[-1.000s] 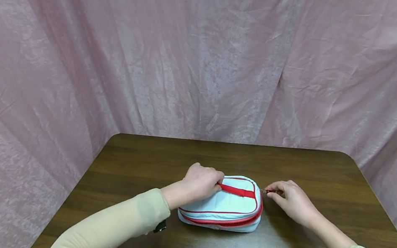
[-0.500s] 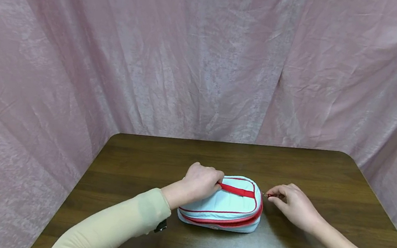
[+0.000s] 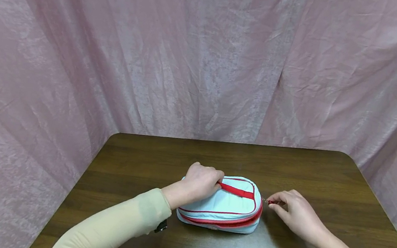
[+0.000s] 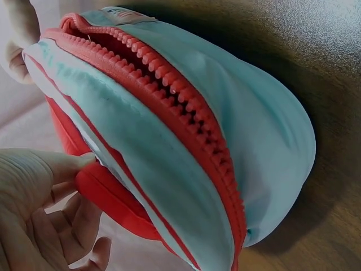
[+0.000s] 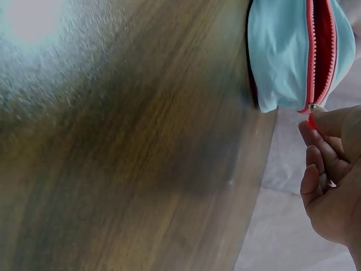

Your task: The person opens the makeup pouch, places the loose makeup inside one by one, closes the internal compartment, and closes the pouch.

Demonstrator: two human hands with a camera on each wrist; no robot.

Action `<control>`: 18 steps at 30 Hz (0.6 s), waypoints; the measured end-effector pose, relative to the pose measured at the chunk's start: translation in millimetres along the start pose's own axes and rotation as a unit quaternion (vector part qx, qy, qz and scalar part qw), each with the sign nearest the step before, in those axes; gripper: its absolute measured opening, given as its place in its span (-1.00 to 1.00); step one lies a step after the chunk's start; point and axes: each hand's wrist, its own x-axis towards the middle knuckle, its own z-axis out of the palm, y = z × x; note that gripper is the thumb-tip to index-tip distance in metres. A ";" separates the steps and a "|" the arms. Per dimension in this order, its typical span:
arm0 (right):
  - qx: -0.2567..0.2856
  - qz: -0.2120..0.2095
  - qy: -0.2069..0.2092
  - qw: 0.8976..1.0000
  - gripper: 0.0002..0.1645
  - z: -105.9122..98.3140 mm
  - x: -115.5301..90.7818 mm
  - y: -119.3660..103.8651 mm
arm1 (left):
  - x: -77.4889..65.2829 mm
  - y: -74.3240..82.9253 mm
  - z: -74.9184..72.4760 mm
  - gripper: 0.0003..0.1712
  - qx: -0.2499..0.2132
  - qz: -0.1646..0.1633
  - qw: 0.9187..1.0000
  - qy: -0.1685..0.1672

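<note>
A pale blue pouch [image 3: 221, 205] with red piping lies on the table, its red strap handle [image 3: 238, 192] on top. My left hand [image 3: 201, 183] grips this handle, thumb and fingers around the strap in the left wrist view. A red zipper [image 4: 163, 84] runs along the pouch's side, its teeth parted over a dark gap. At the pouch's right end, my right hand [image 3: 296, 214] pinches the red zipper pull [image 5: 312, 121] between thumb and forefinger. In the right wrist view the slider sits at the corner, with the gap between the tooth rows beyond it.
The brown wooden table [image 3: 156, 156] has rounded far corners. Behind it and to both sides hangs a pink velvet curtain [image 3: 208, 57]. Light glares off the tabletop nearest the person.
My right hand has shifted toward the person and slightly right with the zipper pull, along the pouch's right end. The left hand stays on the handle; the pouch has barely moved.
</note>
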 end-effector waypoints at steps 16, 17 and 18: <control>-0.006 -0.021 0.027 0.999 -0.65 -0.4 -15.1 -15.0 | 3.7 1.8 1.6 -0.89 0.005 -0.006 1.000 0.004; -0.004 -0.021 0.029 0.999 -0.65 -0.5 -15.7 -16.1 | 4.1 2.0 1.8 -0.89 0.005 -0.007 1.000 0.004; -0.004 -0.019 0.029 0.999 -0.64 -0.3 -16.3 -17.0 | 4.4 2.2 2.0 -0.89 0.005 -0.008 1.000 0.005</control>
